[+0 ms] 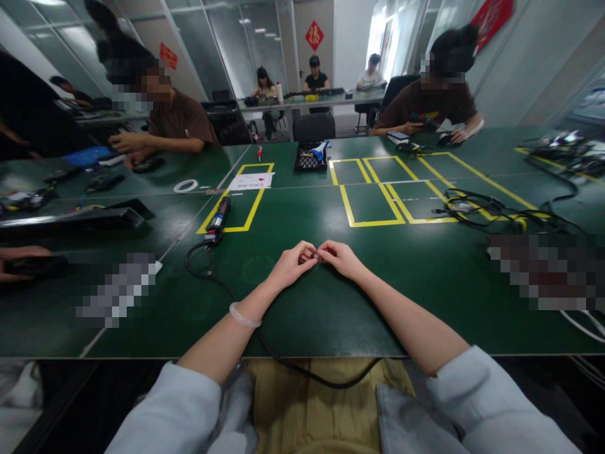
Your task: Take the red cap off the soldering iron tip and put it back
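Left hand [299, 261] and right hand [341, 257] meet at dial centre, thumbs and fingers of both apparently pinched together on a tiny item [316, 256], too small for us to identify. We place it between the fingertips, over the green table [307, 315].

Doing this well, we think: wrists low, light squeeze, one hand holding while the other adjusts, item kept over the tabletop in case it drops. We also watch the black cable [331, 384] sagging at six o'clock so the left forearm doesn't snag it.

Around us: cylindrical tool [220, 214] at ten, black tray [309, 161] at twelve, yellow tape [377, 223] between one and two.

Writing: red diamond sign [314, 36] at twelve, far back, reads 福. Paper sheet [250, 181] toward eleven has print we can't read; the tool's label is illegible too. No brand we can make out.
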### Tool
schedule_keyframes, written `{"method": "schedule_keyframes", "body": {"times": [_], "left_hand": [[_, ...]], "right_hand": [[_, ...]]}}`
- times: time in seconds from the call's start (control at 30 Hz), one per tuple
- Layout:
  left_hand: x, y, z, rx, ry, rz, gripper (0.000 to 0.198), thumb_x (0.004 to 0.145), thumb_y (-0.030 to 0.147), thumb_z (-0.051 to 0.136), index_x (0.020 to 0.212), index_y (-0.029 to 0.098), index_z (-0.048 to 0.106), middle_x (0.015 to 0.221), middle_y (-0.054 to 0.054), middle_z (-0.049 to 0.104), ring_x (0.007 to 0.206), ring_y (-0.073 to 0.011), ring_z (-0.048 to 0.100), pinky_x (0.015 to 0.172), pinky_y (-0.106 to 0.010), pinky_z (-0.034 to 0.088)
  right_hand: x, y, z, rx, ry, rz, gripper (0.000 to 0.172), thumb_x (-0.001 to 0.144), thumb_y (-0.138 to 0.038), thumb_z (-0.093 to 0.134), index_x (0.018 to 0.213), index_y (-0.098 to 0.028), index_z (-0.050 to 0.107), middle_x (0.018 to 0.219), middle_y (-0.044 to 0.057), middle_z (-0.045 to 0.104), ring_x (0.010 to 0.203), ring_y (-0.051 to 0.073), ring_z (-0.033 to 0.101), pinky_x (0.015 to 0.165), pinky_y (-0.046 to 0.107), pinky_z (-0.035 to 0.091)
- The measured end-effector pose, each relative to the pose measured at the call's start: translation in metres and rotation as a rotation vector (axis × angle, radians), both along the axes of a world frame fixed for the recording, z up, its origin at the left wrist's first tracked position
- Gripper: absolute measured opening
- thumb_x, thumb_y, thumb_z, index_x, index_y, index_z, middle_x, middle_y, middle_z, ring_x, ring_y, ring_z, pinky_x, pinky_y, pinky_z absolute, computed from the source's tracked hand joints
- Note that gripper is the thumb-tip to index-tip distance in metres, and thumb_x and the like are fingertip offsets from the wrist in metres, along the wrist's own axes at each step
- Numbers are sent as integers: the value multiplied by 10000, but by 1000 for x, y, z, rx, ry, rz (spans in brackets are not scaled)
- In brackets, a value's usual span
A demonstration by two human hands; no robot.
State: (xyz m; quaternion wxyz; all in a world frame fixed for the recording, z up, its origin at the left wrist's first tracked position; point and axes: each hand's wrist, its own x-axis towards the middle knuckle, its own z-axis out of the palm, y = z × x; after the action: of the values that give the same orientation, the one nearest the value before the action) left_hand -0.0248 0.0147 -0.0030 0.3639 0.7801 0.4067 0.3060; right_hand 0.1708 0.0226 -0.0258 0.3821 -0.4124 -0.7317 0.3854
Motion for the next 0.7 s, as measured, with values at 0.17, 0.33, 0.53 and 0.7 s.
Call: {"method": "schedule_keyframes", "body": {"times": [0.17,0.33,0.53,0.7], "left_hand": [[-1,0,2,32,24,6,220,869,374,549,1000,199,573,884,-24,661,807,-146,624,768,-270,481],[-3,2,-1,35,37,25,226,870,377,547,1004,198,578,900,-25,675,805,-149,628,766,-271,476],[-5,3,1,15,26,24,276,897,427,499,1009,190,584,890,-33,673,798,-155,633,760,-277,477],[-23,21,6,83,36,122,325,912,426,455,1088,179,573,978,-57,670,902,-171,631,851,-306,477]], "right_hand": [[-1,1,-3,-38,75,6,231,853,-382,578,924,-163,591,754,5,635,653,119,563,639,243,445],[-2,0,-3,-44,100,54,260,802,-359,642,959,-168,559,775,-3,612,637,105,528,638,242,441],[-1,-2,2,5,22,13,187,809,-318,614,912,-167,573,705,-25,555,617,109,493,607,236,407],[-1,-2,4,-6,8,-23,192,804,-324,618,907,-166,584,681,-29,533,599,111,476,585,235,381]]}}
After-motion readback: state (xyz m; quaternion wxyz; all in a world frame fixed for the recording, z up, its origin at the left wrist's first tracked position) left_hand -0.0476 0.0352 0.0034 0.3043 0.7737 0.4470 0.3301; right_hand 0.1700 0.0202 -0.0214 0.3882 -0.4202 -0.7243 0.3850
